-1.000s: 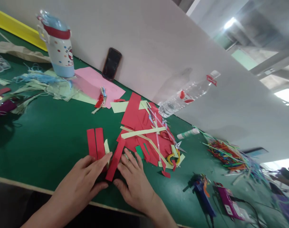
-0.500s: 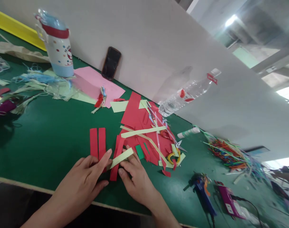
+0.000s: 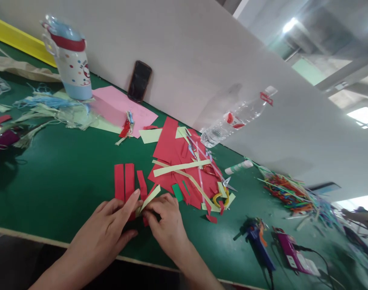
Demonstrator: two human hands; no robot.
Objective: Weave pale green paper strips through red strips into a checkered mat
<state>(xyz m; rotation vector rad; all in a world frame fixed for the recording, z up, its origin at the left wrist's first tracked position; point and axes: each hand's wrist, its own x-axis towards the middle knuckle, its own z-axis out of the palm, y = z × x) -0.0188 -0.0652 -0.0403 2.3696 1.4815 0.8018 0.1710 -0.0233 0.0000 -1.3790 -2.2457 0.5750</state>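
Two red paper strips [image 3: 129, 181] lie side by side on the green table, their lower ends under my left hand [image 3: 108, 223]. That hand rests over them with its index finger stretched out and its thumb apart. Its fingertips touch a pale green paper strip [image 3: 152, 197], which crosses the red ones and tilts upward at its free end. A third, narrower red strip [image 3: 142, 183] stands beside them. My right hand [image 3: 165, 217] is closed in a pinch at the crossing, on a red strip whose middle its fingers hide.
Red paper scraps [image 3: 168, 141] with scissors [image 3: 221, 197] lie beyond my right hand. Further off are a clear bottle [image 3: 232, 121], a glue stick [image 3: 238, 166], a phone [image 3: 139, 81] and a patterned bottle [image 3: 73, 64]. A blue glue gun [image 3: 259, 243] lies at right.
My right hand has moved left and closed on a red strip. The long red strips under the pale strip have shifted apart, and the pale strip now tilts up more steeply.
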